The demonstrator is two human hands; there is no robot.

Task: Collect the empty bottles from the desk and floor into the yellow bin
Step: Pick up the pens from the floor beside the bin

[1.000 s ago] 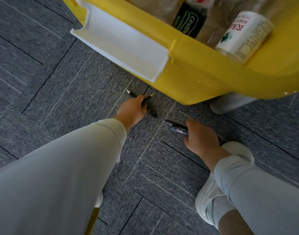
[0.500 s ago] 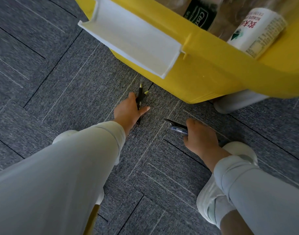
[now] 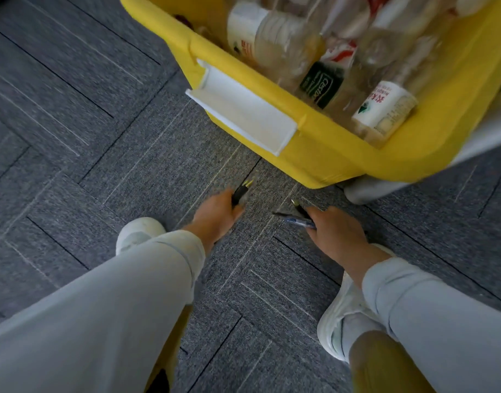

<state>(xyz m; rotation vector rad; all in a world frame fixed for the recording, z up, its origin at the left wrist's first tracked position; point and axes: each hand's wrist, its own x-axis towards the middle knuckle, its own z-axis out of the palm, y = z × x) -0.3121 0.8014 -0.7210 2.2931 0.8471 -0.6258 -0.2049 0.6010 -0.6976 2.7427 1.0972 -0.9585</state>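
Changed: right hand [image 3: 337,234] seemingly adds a second pen [image 3: 299,207] to blue pen [image 3: 297,222]; left hand [image 3: 216,215] holds dark pens [image 3: 240,192]. Step: pen pickup. Next: set pens aside, return to yellow bin [image 3: 328,154], one o'clock.

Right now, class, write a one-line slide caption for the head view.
Beside the yellow bin of plastic bottles, the left hand grips black pens and the right hand a blue pen.

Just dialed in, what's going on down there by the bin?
A person crouches on the carpet beside the bin, which already holds several bottles. The left hand grips dark pens with yellow tips; the right hand grips a blue pen and another dark one. Neither hand holds a bottle.
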